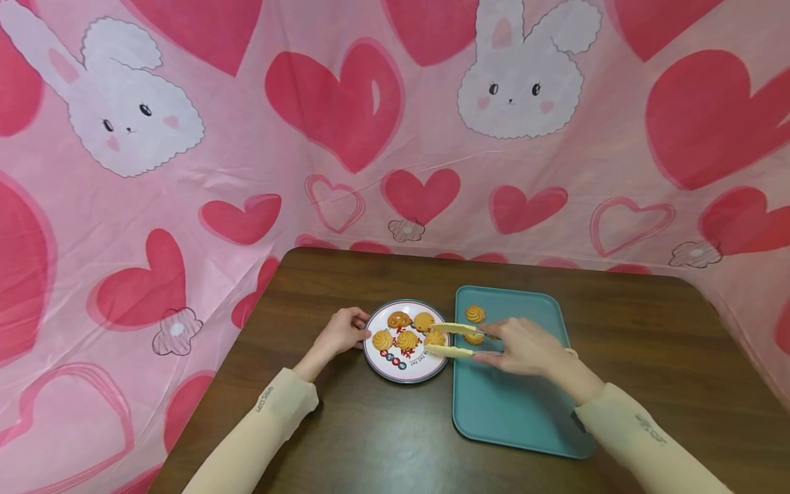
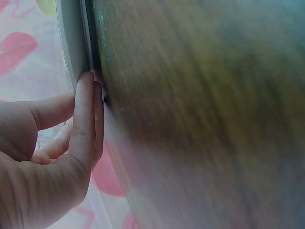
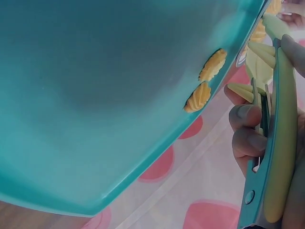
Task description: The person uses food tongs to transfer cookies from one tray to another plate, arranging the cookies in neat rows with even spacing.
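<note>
Ok, L hand [image 1: 343, 331] pinches plate [image 1: 416, 372] rim; R hand [image 1: 524, 348] grips tongs [image 1: 458, 328], cookie [image 1: 435, 338] betw. tips at plate's R side. Tray [image 1: 518, 418] R of plate, brown tbl [image 1: 336, 425] under, pink heart-print cloth [image 1: 339, 96] behind.

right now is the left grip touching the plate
Touching. The left wrist view shows it: the left grip has its fingers against the rim of the plate, with no gap visible there.
</note>
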Action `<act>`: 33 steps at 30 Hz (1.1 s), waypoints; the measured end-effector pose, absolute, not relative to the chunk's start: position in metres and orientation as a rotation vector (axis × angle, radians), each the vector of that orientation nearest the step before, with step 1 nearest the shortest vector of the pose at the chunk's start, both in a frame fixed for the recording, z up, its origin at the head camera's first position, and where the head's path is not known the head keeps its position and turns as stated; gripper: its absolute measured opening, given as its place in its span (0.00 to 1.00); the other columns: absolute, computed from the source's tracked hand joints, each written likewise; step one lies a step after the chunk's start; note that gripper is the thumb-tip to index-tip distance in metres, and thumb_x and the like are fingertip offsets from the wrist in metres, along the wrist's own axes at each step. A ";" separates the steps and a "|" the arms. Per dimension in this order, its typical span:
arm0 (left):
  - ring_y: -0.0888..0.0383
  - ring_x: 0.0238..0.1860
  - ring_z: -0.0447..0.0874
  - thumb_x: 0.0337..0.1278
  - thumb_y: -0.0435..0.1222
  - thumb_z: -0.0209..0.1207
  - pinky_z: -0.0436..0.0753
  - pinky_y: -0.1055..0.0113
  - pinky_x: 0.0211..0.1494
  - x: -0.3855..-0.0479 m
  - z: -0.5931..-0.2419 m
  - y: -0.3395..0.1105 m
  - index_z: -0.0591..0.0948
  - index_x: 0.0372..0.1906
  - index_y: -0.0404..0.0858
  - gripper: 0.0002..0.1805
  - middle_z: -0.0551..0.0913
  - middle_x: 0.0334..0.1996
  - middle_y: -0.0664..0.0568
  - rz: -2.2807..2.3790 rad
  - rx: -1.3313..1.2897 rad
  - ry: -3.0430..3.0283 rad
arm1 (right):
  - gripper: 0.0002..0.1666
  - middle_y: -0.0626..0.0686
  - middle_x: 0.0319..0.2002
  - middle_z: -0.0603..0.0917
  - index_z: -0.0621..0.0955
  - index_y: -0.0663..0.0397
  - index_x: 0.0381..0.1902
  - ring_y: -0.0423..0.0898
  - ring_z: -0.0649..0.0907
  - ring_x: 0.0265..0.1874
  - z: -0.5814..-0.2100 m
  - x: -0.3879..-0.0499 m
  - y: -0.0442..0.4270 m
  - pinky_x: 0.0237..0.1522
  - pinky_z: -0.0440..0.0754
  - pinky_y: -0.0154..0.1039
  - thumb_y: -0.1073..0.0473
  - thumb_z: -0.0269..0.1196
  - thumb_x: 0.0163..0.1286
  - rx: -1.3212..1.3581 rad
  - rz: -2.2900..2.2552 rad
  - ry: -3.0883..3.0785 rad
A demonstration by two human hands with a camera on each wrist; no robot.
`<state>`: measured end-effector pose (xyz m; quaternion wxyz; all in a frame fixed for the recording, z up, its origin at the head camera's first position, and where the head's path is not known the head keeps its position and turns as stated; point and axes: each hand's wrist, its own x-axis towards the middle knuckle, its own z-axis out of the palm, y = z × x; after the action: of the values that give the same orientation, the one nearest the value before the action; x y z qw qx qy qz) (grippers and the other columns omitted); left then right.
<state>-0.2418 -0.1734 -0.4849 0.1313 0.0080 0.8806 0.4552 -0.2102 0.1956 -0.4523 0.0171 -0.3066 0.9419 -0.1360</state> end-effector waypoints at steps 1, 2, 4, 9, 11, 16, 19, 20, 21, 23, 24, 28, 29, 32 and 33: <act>0.55 0.30 0.80 0.58 0.27 0.66 0.87 0.63 0.31 -0.242 -0.485 -0.173 0.81 0.51 0.30 0.15 0.79 0.34 0.45 1.321 0.024 2.557 | 0.37 0.53 0.40 0.89 0.84 0.58 0.56 0.36 0.74 0.21 -0.452 -0.210 0.195 0.21 0.75 0.32 0.38 0.72 0.58 -0.946 -0.425 2.924; 0.55 0.30 0.80 0.58 0.27 0.66 0.87 0.63 0.31 -0.242 -0.485 -0.173 0.81 0.51 0.30 0.15 0.79 0.34 0.45 1.322 0.024 2.556 | 0.37 0.53 0.39 0.89 0.84 0.58 0.56 0.35 0.73 0.20 -0.451 -0.210 0.195 0.20 0.73 0.32 0.38 0.72 0.58 -0.938 -0.427 2.920; 0.55 0.30 0.80 0.59 0.27 0.66 0.87 0.63 0.31 -0.241 -0.485 -0.173 0.81 0.51 0.30 0.15 0.79 0.35 0.45 1.326 0.022 2.553 | 0.37 0.52 0.39 0.89 0.84 0.58 0.56 0.35 0.72 0.19 -0.450 -0.209 0.194 0.18 0.72 0.31 0.38 0.72 0.58 -0.929 -0.424 2.918; 0.55 0.30 0.81 0.59 0.26 0.66 0.87 0.63 0.31 -0.240 -0.484 -0.173 0.81 0.51 0.30 0.15 0.79 0.35 0.45 1.335 0.020 2.550 | 0.37 0.49 0.35 0.88 0.84 0.58 0.57 0.36 0.70 0.17 -0.448 -0.208 0.192 0.17 0.70 0.32 0.38 0.73 0.57 -0.906 -0.419 2.908; 0.55 0.30 0.81 0.59 0.26 0.66 0.87 0.63 0.31 -0.240 -0.484 -0.173 0.80 0.51 0.29 0.15 0.79 0.34 0.45 1.334 0.025 2.554 | 0.37 0.49 0.33 0.88 0.84 0.57 0.57 0.36 0.70 0.16 -0.447 -0.208 0.192 0.16 0.70 0.33 0.38 0.73 0.57 -0.896 -0.419 2.901; 0.55 0.30 0.80 0.58 0.26 0.66 0.87 0.63 0.31 -0.240 -0.484 -0.173 0.81 0.51 0.30 0.16 0.79 0.34 0.45 1.324 0.024 2.563 | 0.37 0.44 0.29 0.86 0.84 0.57 0.56 0.36 0.70 0.15 -0.446 -0.209 0.190 0.16 0.70 0.33 0.38 0.73 0.57 -0.891 -0.424 2.893; 0.55 0.30 0.81 0.58 0.26 0.66 0.87 0.63 0.31 -0.240 -0.483 -0.173 0.81 0.51 0.30 0.16 0.79 0.35 0.45 1.323 0.020 2.562 | 0.36 0.44 0.28 0.85 0.84 0.57 0.56 0.36 0.70 0.15 -0.445 -0.209 0.190 0.16 0.70 0.33 0.38 0.73 0.57 -0.896 -0.427 2.892; 0.55 0.30 0.81 0.58 0.27 0.66 0.87 0.63 0.31 -0.240 -0.483 -0.173 0.81 0.52 0.30 0.16 0.79 0.35 0.45 1.322 0.020 2.561 | 0.36 0.43 0.28 0.85 0.84 0.57 0.56 0.36 0.70 0.15 -0.445 -0.209 0.190 0.16 0.70 0.33 0.38 0.73 0.57 -0.896 -0.427 2.892; 0.55 0.30 0.81 0.58 0.27 0.66 0.87 0.63 0.31 -0.240 -0.483 -0.173 0.81 0.52 0.30 0.16 0.79 0.35 0.45 1.323 0.019 2.560 | 0.36 0.44 0.28 0.85 0.84 0.57 0.56 0.36 0.70 0.15 -0.446 -0.210 0.190 0.16 0.70 0.33 0.38 0.73 0.57 -0.898 -0.427 2.892; 0.55 0.30 0.81 0.58 0.27 0.67 0.87 0.63 0.31 -0.240 -0.483 -0.173 0.81 0.52 0.30 0.16 0.79 0.35 0.45 1.326 0.017 2.558 | 0.36 0.43 0.28 0.85 0.84 0.57 0.56 0.36 0.70 0.15 -0.446 -0.209 0.190 0.16 0.70 0.33 0.38 0.73 0.57 -0.895 -0.429 2.891; 0.55 0.30 0.80 0.58 0.27 0.67 0.87 0.63 0.31 -0.240 -0.483 -0.173 0.81 0.51 0.30 0.16 0.79 0.35 0.45 1.325 0.016 2.558 | 0.36 0.42 0.28 0.85 0.84 0.57 0.55 0.36 0.70 0.15 -0.446 -0.209 0.190 0.16 0.70 0.33 0.38 0.73 0.57 -0.897 -0.429 2.891; 0.55 0.29 0.80 0.58 0.26 0.66 0.87 0.64 0.31 -0.240 -0.482 -0.172 0.80 0.51 0.30 0.15 0.79 0.34 0.45 1.325 0.016 2.559 | 0.36 0.39 0.25 0.82 0.84 0.56 0.56 0.36 0.70 0.15 -0.446 -0.210 0.190 0.16 0.70 0.33 0.38 0.73 0.57 -0.896 -0.433 2.888; 0.55 0.29 0.80 0.58 0.26 0.66 0.87 0.64 0.31 -0.240 -0.482 -0.172 0.80 0.50 0.30 0.15 0.79 0.34 0.45 1.326 0.016 2.559 | 0.36 0.39 0.25 0.82 0.84 0.56 0.55 0.36 0.70 0.14 -0.447 -0.210 0.190 0.16 0.70 0.33 0.38 0.73 0.57 -0.896 -0.434 2.888; 0.55 0.29 0.81 0.58 0.26 0.66 0.87 0.64 0.31 -0.239 -0.481 -0.172 0.80 0.50 0.29 0.15 0.79 0.34 0.45 1.328 0.016 2.560 | 0.36 0.41 0.27 0.84 0.84 0.56 0.55 0.36 0.70 0.14 -0.447 -0.210 0.190 0.16 0.70 0.33 0.39 0.73 0.57 -0.894 -0.436 2.887; 0.55 0.29 0.81 0.58 0.26 0.66 0.87 0.64 0.31 -0.239 -0.481 -0.171 0.80 0.50 0.29 0.15 0.79 0.34 0.45 1.330 0.016 2.559 | 0.36 0.43 0.28 0.85 0.84 0.56 0.55 0.35 0.70 0.15 -0.447 -0.210 0.190 0.16 0.70 0.33 0.39 0.73 0.57 -0.893 -0.437 2.887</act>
<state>-0.2391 -0.1715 -0.4812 0.1286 0.0055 0.8799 0.4573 -0.2096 0.1900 -0.4469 0.0440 -0.2920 0.9447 -0.1429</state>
